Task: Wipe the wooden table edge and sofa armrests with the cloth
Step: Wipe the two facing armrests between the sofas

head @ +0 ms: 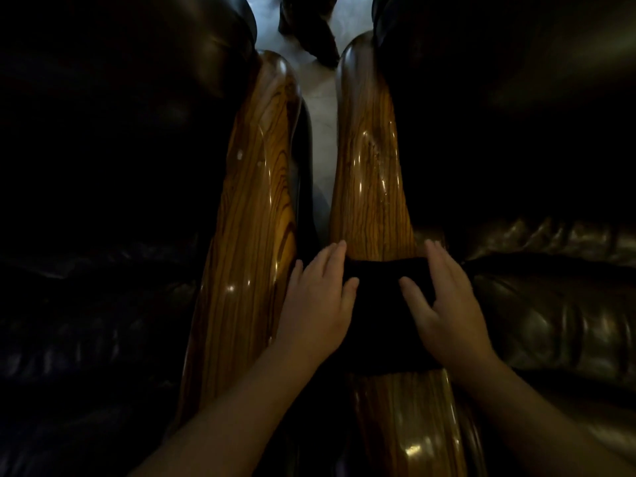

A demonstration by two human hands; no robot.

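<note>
Two glossy wooden sofa armrests run side by side away from me, the left armrest [251, 215] and the right armrest [370, 180]. A dark cloth [377, 304] lies draped across the right armrest, near me. My left hand [318, 301] presses flat on the cloth's left side, fingers straight, thumb lying on the cloth. My right hand [444, 304] presses flat on the cloth's right side, fingers straight and pointing away from me. No table is in view.
Dark leather sofa cushions lie on the left [103, 166] and on the right [550, 304]. A narrow gap between the armrests shows pale floor [323, 108]. A dark shape [309, 32] sits on the floor at the far end.
</note>
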